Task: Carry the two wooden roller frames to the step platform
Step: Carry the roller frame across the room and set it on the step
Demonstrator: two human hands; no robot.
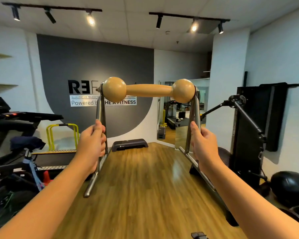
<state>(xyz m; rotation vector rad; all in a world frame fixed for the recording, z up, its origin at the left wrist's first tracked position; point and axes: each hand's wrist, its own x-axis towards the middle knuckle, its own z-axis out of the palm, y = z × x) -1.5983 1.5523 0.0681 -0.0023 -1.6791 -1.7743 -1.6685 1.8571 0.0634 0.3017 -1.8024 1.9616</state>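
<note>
Frame (148, 91) held up in the air at chest height, roller bar level, wooden balls at both ends. Metal legs angle down to two base rails, both clear of the floor (145, 178).

Left hand (91, 142): grip wrapped tight round the left leg, thumb on top. Right hand (204, 144): grip closed round the right leg, fingers curled behind the tube. Both sit about midway up the legs.

Only one frame in view; where the second is I cannot tell.

Step (129, 144) lies straight ahead on the floor, against the far wall below the grey logo panel. Judgement: carry is under way, platform not reached.

To do it well: keep the bar level and both grips even, so the roller does not spin or tip the frame. Keep the rails high until over the step, then lower flat.

Open room: a clear lane of wood floor runs from here to the step. Left edge is crowded by a treadmill (21, 121), a bike and yellow hurdles (62, 133). Right edge has a black cable machine (255, 126) with an arm jutting toward the lane, and a dark ball (290, 187) low down. The right rail passes nearest that machine; keep to the centre.
</note>
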